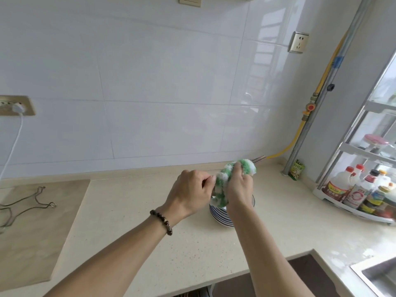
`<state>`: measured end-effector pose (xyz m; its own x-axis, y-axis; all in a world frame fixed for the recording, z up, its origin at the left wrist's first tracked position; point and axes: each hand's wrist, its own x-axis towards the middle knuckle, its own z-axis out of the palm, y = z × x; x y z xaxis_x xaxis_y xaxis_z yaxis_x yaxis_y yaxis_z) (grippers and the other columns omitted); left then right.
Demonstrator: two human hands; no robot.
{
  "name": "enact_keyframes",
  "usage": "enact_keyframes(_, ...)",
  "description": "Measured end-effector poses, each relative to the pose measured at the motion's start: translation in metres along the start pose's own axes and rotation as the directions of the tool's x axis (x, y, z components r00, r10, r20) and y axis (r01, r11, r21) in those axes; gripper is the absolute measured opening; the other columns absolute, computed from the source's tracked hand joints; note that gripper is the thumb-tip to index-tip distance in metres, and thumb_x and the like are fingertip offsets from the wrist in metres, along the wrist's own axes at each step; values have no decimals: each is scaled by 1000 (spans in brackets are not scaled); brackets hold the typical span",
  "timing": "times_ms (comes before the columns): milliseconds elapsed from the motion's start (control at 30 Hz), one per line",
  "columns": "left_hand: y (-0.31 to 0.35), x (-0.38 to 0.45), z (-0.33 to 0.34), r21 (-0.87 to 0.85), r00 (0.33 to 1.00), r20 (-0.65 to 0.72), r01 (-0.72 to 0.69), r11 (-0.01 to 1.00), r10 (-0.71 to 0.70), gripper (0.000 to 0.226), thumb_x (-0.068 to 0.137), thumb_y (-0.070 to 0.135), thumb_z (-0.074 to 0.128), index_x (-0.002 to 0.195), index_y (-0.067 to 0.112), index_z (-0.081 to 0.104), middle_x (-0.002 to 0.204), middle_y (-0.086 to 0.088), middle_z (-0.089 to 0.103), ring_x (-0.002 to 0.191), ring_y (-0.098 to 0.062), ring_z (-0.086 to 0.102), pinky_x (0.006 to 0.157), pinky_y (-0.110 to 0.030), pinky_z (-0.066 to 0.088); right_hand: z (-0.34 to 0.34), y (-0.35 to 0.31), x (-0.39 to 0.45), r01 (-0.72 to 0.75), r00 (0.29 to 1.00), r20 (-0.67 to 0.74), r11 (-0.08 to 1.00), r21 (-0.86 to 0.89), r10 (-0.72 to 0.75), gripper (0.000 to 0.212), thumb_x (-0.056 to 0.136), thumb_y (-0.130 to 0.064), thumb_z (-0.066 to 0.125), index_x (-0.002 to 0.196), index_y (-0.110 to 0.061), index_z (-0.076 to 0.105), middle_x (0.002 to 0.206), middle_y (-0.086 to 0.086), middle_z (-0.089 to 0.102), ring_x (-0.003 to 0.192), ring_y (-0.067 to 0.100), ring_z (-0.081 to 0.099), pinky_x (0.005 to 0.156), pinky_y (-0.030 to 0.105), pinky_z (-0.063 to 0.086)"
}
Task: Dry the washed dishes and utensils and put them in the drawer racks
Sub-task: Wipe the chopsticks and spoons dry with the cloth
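Both hands are closed: left hand (190,189) pinches a small utensil (mostly hidden), right hand (239,187) wraps the green-white cloth (222,185) around it, above the plate stack (220,217) on the tabletop (132,221). Drying underway; plates apparently still unracked, drawer barely visible.

White glossy tiles (150,82) cover the wall, mirroring a bright window. Three sockets sit on it: one at the top (190,0), one at right (298,42), one at left (16,105) with a white cable plugged in. A beige worktop (132,221) runs below, with a mat (36,228) at left. A steel pipe (325,88) and yellow hose (300,129) rise in the corner. A white rack (362,183) of bottles stands at right, a sink (379,277) just below.
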<state>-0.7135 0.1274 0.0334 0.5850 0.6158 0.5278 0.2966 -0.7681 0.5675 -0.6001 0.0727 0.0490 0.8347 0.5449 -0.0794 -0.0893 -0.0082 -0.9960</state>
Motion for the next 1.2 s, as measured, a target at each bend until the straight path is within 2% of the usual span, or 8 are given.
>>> enact_keyframes(467, -15, -9, -16, -45, 1000, 6, -26, 999, 26, 47, 101, 22, 55, 56, 6, 49, 47, 6, 37, 44, -13, 32, 45, -24, 22, -13, -19, 25, -5, 995, -100, 999, 48, 10, 37, 107, -33, 42, 76, -14, 54, 81, 10, 62, 55, 16, 56, 49, 24, 45)
enact_keyframes(600, -1, 4, -10, -88, 992, -124, -8, 996, -3, 48, 101, 18, 54, 55, 26, 43, 48, 13, 43, 42, -9, 41, 47, -19, 29, 13, -12, -7, 186, 958, 224, 982, -6, -180, 42, 108, -29, 43, 70, -14, 53, 53, -5, 52, 40, 6, 47, 39, 19, 37)
enact_keyframes(667, -7, 8, -20, -40, 988, 155, 33, 999, -27, 42, 102, 30, 52, 60, 23, 53, 58, 6, 57, 53, -11, 53, 55, -33, 43, 14, -5, -2, 312, 920, 305, 932, -184, -248, 45, 107, -30, 45, 65, -15, 48, 52, -4, 49, 46, 12, 48, 48, 27, 39)
enact_keyframes(767, -31, 10, -49, 413, 947, 322, -132, 901, -8, 44, 97, 47, 40, 85, 17, 70, 92, 3, 69, 91, -19, 64, 72, -38, 55, -8, 6, 22, 537, 843, 451, 465, -704, -291, 26, 103, -29, 48, 88, -11, 59, 85, 9, 66, 83, 33, 63, 66, 36, 44)
enact_keyframes(900, -40, 16, -53, 707, 921, 95, -329, 626, 377, 41, 90, 32, 42, 114, 10, 67, 122, -12, 63, 124, -32, 54, 98, -51, 48, -13, 24, 13, 741, 583, 775, -231, -630, -245, 9, 98, -16, 47, 105, -15, 53, 101, 4, 66, 102, 28, 58, 64, 36, 36)
enact_keyframes(967, -51, 15, -46, 735, 877, 234, -442, 515, 420, 44, 96, 41, 37, 104, 13, 69, 121, -13, 65, 124, -32, 57, 104, -57, 42, -8, 21, 10, 770, 489, 821, -296, -565, -295, 13, 92, -8, 51, 102, -13, 57, 95, 5, 66, 98, 28, 59, 62, 36, 35)
enact_keyframes(1067, -67, 6, -47, 689, 875, 261, -465, 556, 408, 60, 105, 47, 21, 75, 17, 64, 58, 0, 58, 47, -21, 58, 43, -28, 40, -9, 18, 14, 774, 347, 846, -387, -502, -404, 18, 71, -6, 74, 78, -15, 60, 68, 0, 60, 69, 25, 60, 51, 31, 33)
enact_keyframes(1200, -66, -5, -63, 640, 879, 265, -467, 610, 396, 38, 98, 37, 53, 69, 14, 57, 43, 3, 43, 27, -21, 34, 32, -21, 20, -31, 21, 37, 754, 170, 894, -529, -389, -415, 22, 67, -4, 75, 74, -14, 57, 63, 0, 55, 57, 23, 53, 44, 32, 37)
